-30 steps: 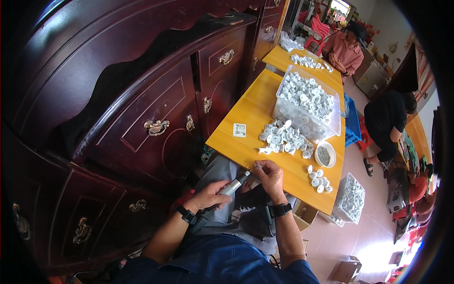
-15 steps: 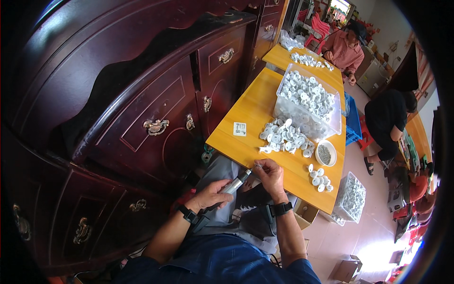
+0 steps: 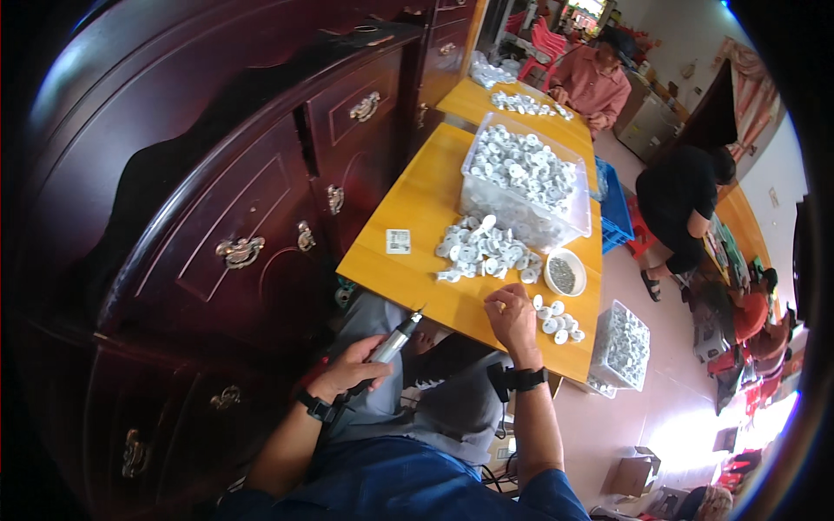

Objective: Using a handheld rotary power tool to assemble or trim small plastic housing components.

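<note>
My left hand (image 3: 354,368) is wrapped round a silver-and-black electric screwdriver (image 3: 393,345), whose thin bit points up past the table's near edge. Over the wooden table (image 3: 395,282), my right hand (image 3: 514,319) has its fingertips pinched together; whatever is between them is hidden or too small to see. Just beyond it lies a loose pile of round white plastic parts (image 3: 486,250). To its right sits a smaller group of the same white discs (image 3: 557,319). A white bowl (image 3: 581,262) of small metal screws (image 3: 561,275) stands close behind that group.
A clear bin (image 3: 497,205) heaped with white parts stands on the table, with a white label card (image 3: 398,241) to its left. Dark wooden cabinets (image 3: 217,208) line the left side. Another filled bin (image 3: 622,352) is on the floor. Two people (image 3: 591,82) work farther off.
My right hand has left the screwdriver's tip and moved right over the table, near the small group of discs. The screwdriver stays in my left hand, and the whole view has shifted.
</note>
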Available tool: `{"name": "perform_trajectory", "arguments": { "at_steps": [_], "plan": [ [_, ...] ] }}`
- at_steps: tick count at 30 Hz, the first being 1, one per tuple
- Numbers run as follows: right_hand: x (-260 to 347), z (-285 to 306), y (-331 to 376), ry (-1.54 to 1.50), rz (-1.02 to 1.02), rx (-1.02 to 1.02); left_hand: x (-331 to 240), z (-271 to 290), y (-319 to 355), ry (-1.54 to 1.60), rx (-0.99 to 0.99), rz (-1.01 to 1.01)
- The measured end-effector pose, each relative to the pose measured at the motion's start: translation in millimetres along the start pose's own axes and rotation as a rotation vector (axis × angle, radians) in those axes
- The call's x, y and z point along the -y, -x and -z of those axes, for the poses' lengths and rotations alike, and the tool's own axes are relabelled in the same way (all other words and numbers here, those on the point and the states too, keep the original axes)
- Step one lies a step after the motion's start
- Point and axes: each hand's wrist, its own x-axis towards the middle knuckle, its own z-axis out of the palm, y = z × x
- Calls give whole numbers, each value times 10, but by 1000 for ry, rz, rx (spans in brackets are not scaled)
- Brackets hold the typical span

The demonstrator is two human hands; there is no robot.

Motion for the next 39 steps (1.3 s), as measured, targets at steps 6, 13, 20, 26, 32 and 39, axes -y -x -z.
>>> {"name": "perform_trajectory", "arguments": {
  "at_steps": [6, 13, 20, 26, 32, 39],
  "plan": [
    [-582, 736, -265, 199, -41, -25, 40, 97, -38, 26, 60, -36],
    [-1136, 743, -838, 331, -283, -28, 32, 81, -40, 41, 66, -17],
    [-1245, 599, -1038, 400, -352, 97, 53, 76, 0, 58, 34, -20],
    [-1247, 647, -925, 344, -322, 26, 12, 54, 38, 32, -6, -1],
    [-1285, 687, -843, 226, -192, -145, -19, 32, -8, 25, 39, -13],
    [-1224, 666, -816, 200, -152, -213, 77, 81, -43, 24, 69, -26]
  ]
}}
